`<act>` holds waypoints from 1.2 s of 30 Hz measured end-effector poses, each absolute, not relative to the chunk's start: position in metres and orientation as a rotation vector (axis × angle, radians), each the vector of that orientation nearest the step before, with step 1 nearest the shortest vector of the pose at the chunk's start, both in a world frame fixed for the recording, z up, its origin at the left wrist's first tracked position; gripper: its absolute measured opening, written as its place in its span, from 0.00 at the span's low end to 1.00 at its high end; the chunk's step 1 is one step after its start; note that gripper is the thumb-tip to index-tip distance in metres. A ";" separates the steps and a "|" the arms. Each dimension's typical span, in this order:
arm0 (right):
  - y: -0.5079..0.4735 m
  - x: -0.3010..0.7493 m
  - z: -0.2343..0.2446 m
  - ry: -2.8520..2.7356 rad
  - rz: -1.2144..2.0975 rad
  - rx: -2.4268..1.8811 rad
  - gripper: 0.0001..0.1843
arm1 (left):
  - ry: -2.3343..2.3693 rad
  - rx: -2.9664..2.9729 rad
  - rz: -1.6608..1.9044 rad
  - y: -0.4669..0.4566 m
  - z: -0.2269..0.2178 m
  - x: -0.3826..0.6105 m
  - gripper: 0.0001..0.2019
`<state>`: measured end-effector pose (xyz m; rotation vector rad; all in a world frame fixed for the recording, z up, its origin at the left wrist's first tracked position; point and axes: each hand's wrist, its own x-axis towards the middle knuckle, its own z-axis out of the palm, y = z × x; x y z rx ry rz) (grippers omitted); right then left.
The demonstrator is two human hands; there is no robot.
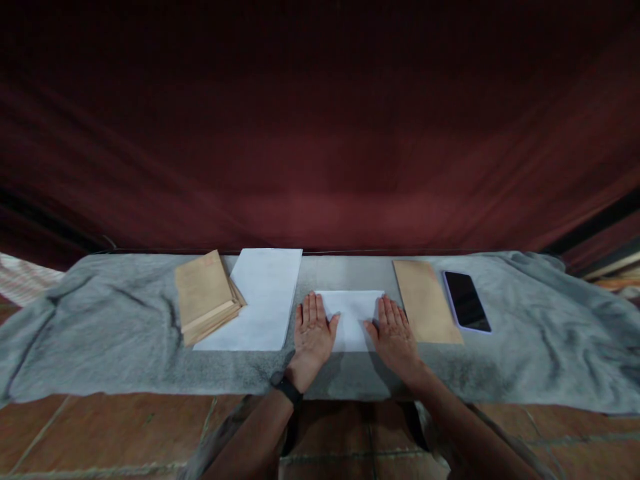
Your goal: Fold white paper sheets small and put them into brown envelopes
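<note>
A white sheet of paper (353, 320), smaller than the sheets to its left and perhaps folded, lies flat in front of me. My left hand (315, 333) rests palm down on its left edge, fingers stretched forward and thumb out to the side. On the opposite edge lies my right hand (395, 333), also flat, with its thumb pointing inward. Neither hand grips anything. Just right of my right hand is a flat brown envelope (430, 303). Left of my left hand is a stack of larger white paper (265, 293).
Several brown envelopes (205, 290) sit in a pile, overlapping the white stack's left side. A phone (467, 301) in a purple case lies right of the single envelope. Grey cloth (125, 327) covers the narrow table. Behind it hangs a dark red curtain (320, 167). The floor is tiled (130, 427).
</note>
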<state>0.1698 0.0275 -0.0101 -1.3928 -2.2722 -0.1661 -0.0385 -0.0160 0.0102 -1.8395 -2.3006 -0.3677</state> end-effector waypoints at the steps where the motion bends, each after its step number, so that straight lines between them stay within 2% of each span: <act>1: 0.027 0.169 -0.009 -2.263 -0.168 -1.402 0.40 | -2.310 -1.827 -0.360 -0.016 0.012 -0.039 0.34; 14: 0.019 0.140 0.004 -2.437 0.133 -1.168 0.32 | -2.041 -2.293 -0.335 -0.016 0.012 -0.010 0.30; 25: 0.035 0.134 0.005 -2.522 0.092 -1.231 0.28 | -2.104 -2.279 -0.283 0.000 0.013 -0.015 0.29; 36: 0.037 0.130 0.003 -2.471 0.000 -1.256 0.29 | -2.158 -2.214 -0.255 0.006 0.009 -0.015 0.29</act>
